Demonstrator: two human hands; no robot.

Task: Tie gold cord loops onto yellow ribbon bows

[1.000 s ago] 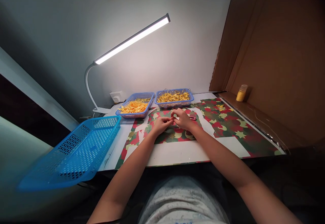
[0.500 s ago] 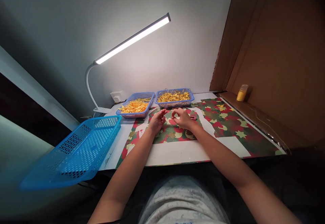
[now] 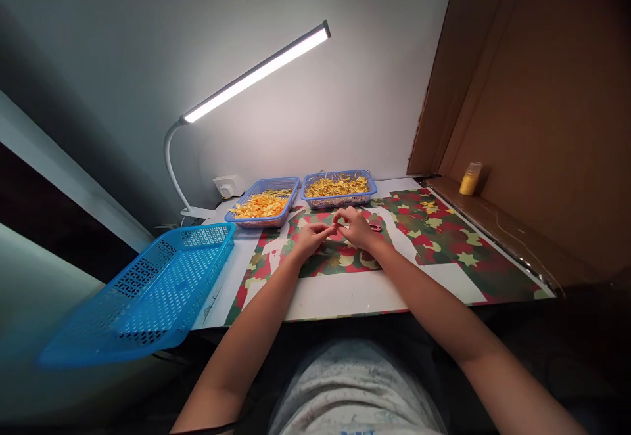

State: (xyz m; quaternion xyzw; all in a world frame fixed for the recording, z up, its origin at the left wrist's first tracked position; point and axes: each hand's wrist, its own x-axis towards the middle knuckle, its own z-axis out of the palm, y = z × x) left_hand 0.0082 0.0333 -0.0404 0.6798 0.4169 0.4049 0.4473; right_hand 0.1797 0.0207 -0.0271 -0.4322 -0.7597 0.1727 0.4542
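Observation:
My left hand (image 3: 312, 238) and my right hand (image 3: 353, 227) meet fingertip to fingertip over the patterned table cover (image 3: 345, 261). Both are pinched closed, and whatever lies between the fingers is too small to make out. Beside my right hand lies a small pink object (image 3: 376, 227), partly hidden behind it. Just beyond the hands stands a blue-purple basket of shiny gold pieces (image 3: 339, 186). To its left is a similar basket with orange-yellow pieces (image 3: 261, 206) and some thin stems at its back.
A larger bright blue basket (image 3: 172, 284) stands at the table's left edge. Behind it a lit desk lamp (image 3: 256, 73) reaches over the table. On the right are a tall cardboard panel (image 3: 532, 93) and a small bottle with yellow contents (image 3: 470, 179). A gold piece (image 3: 428, 205) lies on the cover.
My left hand has moved right, its fingers closing from a looser pose to touch the fingertips of my right hand. My right hand stays nearly in place, still pinched.

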